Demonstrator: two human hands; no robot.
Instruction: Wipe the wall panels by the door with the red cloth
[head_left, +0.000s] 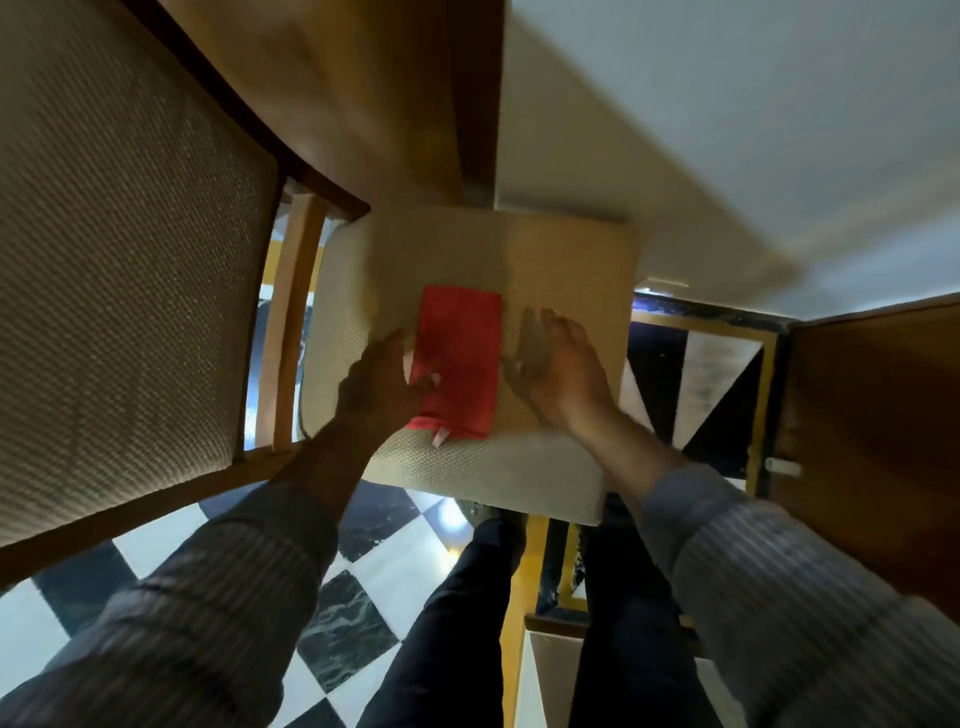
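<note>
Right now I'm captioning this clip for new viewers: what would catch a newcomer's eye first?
The folded red cloth stands out, lying flat on the beige chair seat at the centre. The left hand touches its left edge, while the right hand hovers open beside it. Below, the black-and-white checkered floor draws the eye.

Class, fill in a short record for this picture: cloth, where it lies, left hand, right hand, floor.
cloth: folded red cloth, rectangular, a small white tag at its near edge
where it lies: flat on the beige woven chair seat cushion
left hand: fingers touching the cloth's left edge; grip not clearly closed
right hand: open, beside the cloth, not touching it
floor: black and white checkered tiles
</note>
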